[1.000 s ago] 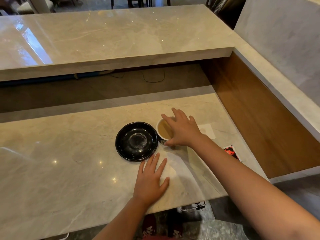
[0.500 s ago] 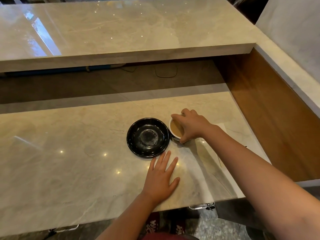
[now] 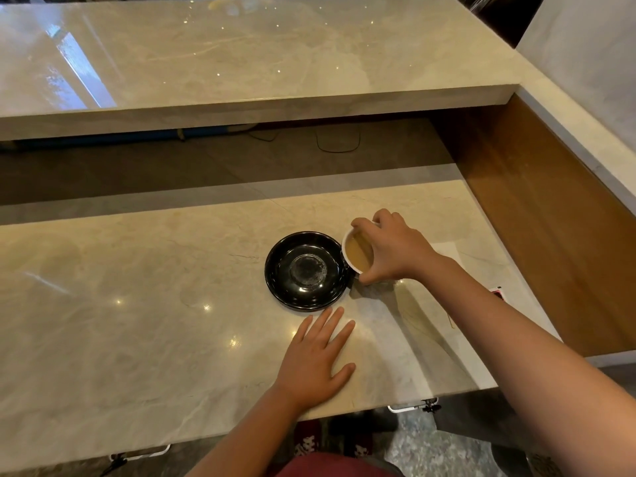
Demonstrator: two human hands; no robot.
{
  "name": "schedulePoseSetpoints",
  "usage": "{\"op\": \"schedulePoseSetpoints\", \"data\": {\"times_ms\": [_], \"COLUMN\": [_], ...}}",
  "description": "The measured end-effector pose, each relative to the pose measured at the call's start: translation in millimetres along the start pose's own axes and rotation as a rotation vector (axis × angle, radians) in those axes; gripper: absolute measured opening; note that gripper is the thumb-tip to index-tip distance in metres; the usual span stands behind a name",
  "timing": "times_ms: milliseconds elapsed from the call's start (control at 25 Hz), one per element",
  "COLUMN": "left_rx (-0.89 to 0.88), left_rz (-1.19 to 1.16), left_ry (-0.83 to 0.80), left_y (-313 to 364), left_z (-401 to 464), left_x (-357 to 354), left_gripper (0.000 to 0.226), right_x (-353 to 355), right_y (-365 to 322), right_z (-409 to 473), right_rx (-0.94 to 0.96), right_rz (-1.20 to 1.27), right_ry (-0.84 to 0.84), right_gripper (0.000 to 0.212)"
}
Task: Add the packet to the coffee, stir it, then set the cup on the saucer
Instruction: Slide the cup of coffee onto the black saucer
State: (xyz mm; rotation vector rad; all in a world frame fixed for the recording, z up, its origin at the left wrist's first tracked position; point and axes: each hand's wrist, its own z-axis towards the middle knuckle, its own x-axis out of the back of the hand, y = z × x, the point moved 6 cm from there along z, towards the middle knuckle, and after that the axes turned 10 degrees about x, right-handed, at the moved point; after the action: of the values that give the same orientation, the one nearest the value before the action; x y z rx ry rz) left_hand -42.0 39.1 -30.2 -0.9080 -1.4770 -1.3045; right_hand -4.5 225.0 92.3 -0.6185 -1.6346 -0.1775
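right hand [image 3: 392,251] pinches white coffee cup [image 3: 358,254] by rim | left hand [image 3: 318,358] spread flat | we lift level, left onto black glossy saucer [image 3: 306,270]

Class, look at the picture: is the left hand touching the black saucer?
Apart. The head view shows the left hand flat on the counter, with a strip of bare marble between its fingertips and the saucer rim.
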Motion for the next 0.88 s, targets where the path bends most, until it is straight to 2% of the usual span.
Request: {"op": "schedulePoseSetpoints", "data": {"times_ms": [200,400,880], "left_rx": [0.006,-0.011,-0.012], "left_rz": [-0.011,-0.029,-0.06], "left_ry": [0.003,0.01,0.01], "left_y": [-1.0,-1.7,-1.9], "left_z": [-0.9,-0.4,-1.1], "left_x": [-0.2,0.6,1.1], "left_gripper": [0.065,0.065,0.065], "right_x": [18.4,7.5,-26.9], "right_y": [-41.9,-75.0,-85.3], "right_z": [17.0,37.9,67.3], "right_rx": [0.114,0.202,0.247], "right_rz": [-0.031,-0.037,-0.109], "right_ry": [0.008,-0.03,-0.139], "right_gripper": [0.097,0.096,0.093]}}
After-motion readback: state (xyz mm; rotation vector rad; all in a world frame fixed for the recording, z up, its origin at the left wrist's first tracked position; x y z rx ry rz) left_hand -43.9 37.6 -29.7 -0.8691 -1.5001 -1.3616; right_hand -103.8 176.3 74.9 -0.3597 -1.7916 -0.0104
